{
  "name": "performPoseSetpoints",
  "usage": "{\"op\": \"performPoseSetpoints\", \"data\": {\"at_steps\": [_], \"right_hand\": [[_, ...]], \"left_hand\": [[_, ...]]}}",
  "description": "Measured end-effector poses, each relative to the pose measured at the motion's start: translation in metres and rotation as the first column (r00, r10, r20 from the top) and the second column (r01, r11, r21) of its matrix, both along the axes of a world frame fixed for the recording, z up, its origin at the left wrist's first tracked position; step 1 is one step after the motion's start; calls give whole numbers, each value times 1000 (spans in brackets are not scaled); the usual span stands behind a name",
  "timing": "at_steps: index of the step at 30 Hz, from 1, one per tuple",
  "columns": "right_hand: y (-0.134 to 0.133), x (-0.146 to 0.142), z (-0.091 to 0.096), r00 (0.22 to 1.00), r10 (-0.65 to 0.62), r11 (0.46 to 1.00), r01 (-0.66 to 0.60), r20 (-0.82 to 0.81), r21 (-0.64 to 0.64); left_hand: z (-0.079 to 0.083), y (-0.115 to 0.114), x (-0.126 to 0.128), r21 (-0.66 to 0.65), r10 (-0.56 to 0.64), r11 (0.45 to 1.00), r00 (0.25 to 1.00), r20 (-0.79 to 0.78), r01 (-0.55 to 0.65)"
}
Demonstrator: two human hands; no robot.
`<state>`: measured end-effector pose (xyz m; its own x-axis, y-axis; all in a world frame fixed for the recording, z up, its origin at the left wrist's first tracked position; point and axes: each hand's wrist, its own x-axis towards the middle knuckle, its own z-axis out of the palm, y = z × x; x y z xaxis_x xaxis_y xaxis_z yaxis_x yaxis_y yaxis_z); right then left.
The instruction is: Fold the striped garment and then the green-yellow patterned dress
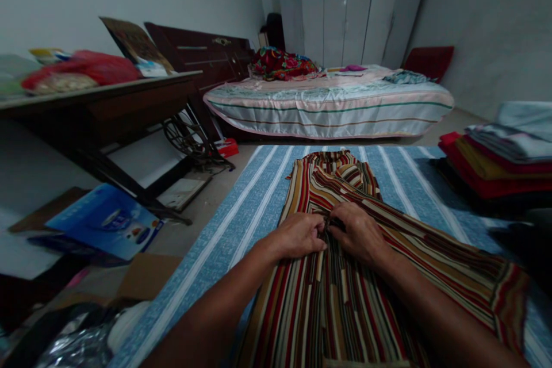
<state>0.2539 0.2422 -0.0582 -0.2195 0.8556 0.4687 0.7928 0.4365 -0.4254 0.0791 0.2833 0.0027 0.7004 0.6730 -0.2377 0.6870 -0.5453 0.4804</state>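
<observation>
A long-sleeved shirt with brown, red, cream and black stripes lies spread on a blue and white striped cloth. Its collar end points away from me, and one sleeve stretches out to the right. My left hand pinches the fabric at the middle of the shirt front. Close beside it, my right hand is closed on the same part from the other side, the fingertips of both hands nearly meeting. Whatever small detail lies between the fingertips is hidden.
Folded clothes are stacked at the right edge. Beyond the striped cloth stands a bed with a floral red bundle. At left are a sewing-machine table, a blue box and a cardboard piece on the floor.
</observation>
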Motion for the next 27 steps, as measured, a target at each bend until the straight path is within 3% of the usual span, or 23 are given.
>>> {"op": "performPoseSetpoints", "data": {"at_steps": [3,6,11,16,21,27], "right_hand": [[-2,-2,1,1000,-6,1000,6,30,7],[-3,-2,2,999,-6,1000,6,36,13],[-3,-2,5,999,-25,1000,24,47,18],[-4,-3,9,996,-27,999,25,89,24],[-5,-4,9,994,-10,996,0,107,92],[-7,-1,16,979,-20,999,11,202,44]], "left_hand": [[8,-7,-1,99,-49,993,995,-86,58],[8,-14,-7,194,-84,977,995,-48,92],[-7,-25,-15,366,14,930,998,53,-33],[-24,-39,-10,533,-24,846,999,27,5],[-29,-49,-6,585,14,811,1000,-24,3],[-30,-52,-10,571,-1,821,1000,-21,13]]}}
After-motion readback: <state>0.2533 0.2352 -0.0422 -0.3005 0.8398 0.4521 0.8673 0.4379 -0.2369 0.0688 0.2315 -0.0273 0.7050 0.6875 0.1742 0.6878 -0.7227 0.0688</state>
